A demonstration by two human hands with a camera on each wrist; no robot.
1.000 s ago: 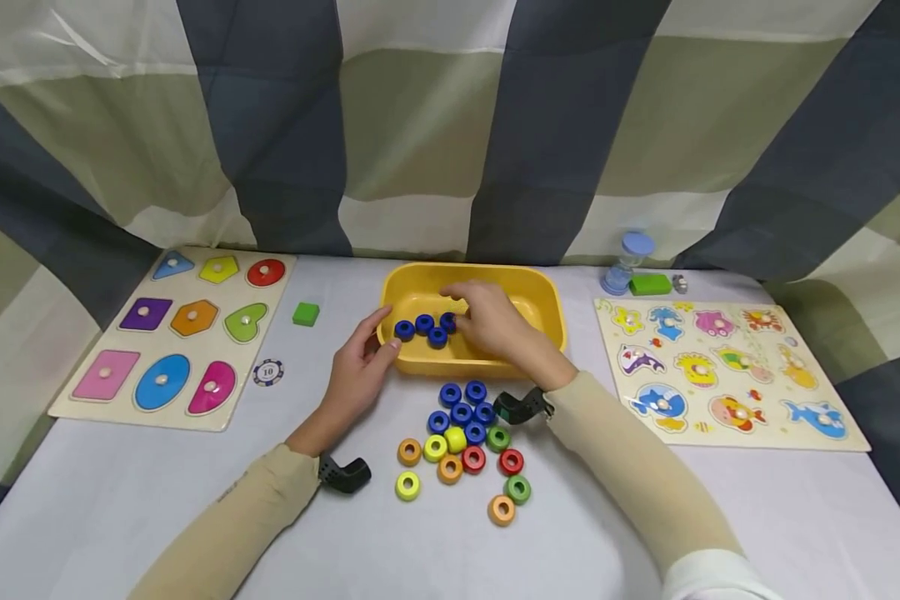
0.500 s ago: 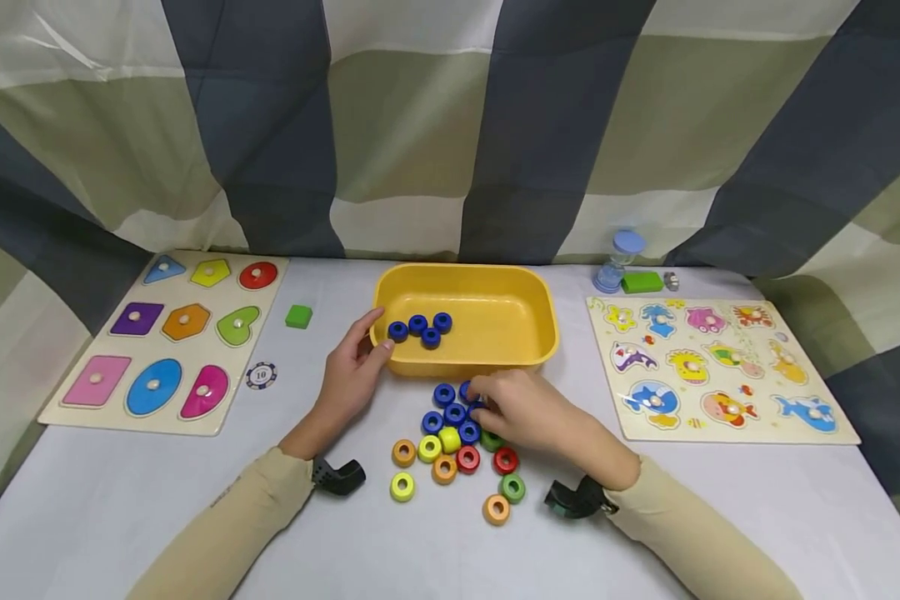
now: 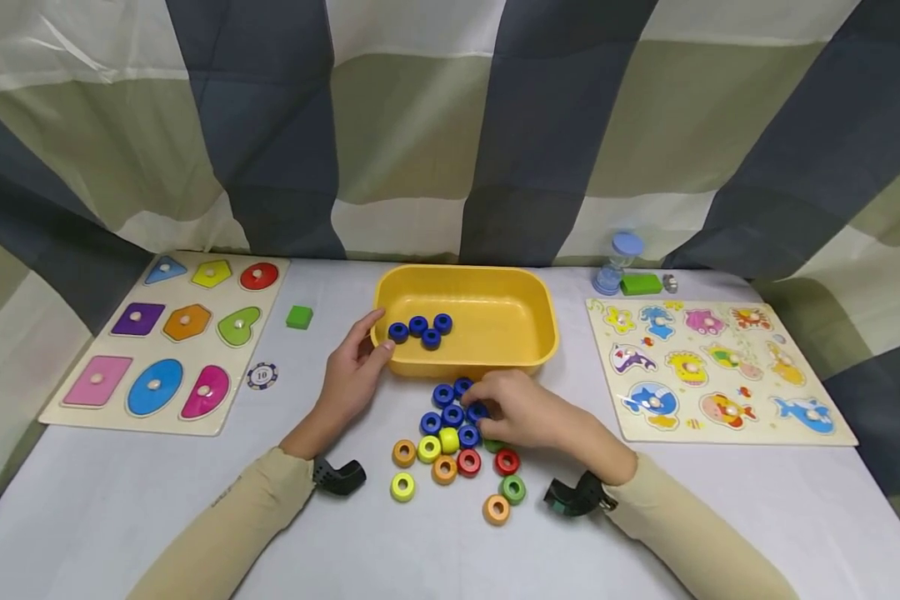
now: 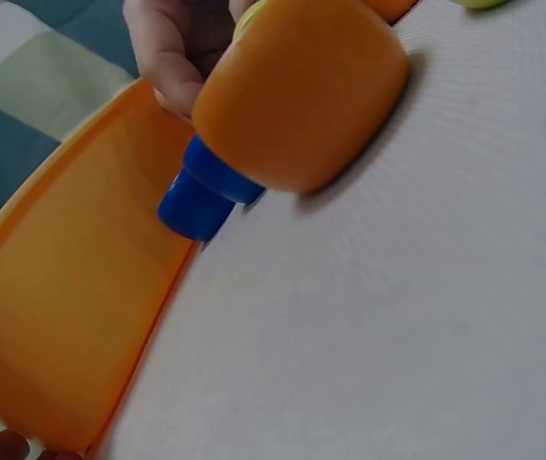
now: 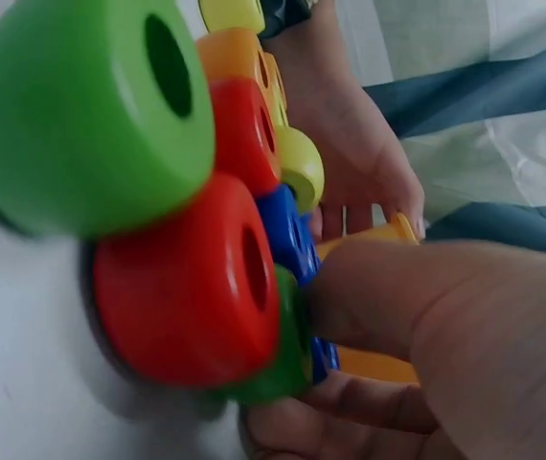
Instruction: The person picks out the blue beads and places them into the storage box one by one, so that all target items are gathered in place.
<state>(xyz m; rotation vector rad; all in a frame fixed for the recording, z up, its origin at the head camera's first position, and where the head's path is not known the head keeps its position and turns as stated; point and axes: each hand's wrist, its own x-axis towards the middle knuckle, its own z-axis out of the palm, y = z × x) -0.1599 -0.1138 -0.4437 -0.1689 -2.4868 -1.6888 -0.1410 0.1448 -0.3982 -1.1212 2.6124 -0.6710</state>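
A yellow plastic tray (image 3: 495, 321) holds several blue ring beads (image 3: 431, 338) at its left end. My left hand (image 3: 351, 367) grips its near left corner, thumb and index finger at the rim. Just in front of the tray, my right hand (image 3: 521, 408) pinches a blue bead (image 3: 477, 411) between thumb and fingers at the right side of the bead pile. More blue beads (image 3: 452, 415) lie beside those fingertips. In the right wrist view a green bead (image 5: 278, 355) and a red bead (image 5: 192, 287) sit right by the thumb, partly hiding the pinched bead.
Yellow (image 3: 402, 487), orange (image 3: 497, 509), red and green beads lie loose nearer the body. A shapes puzzle board (image 3: 221, 421), poker chip (image 3: 262, 376) and green block (image 3: 298, 317) are left. At right are an animal puzzle board (image 3: 735, 367), sand timer (image 3: 617, 265) and green block (image 3: 641, 284).
My right hand has come from inside the tray down to the bead pile, leaving the blue beads there. A blue bead in the pile has shifted slightly left. My left hand stays at the tray.
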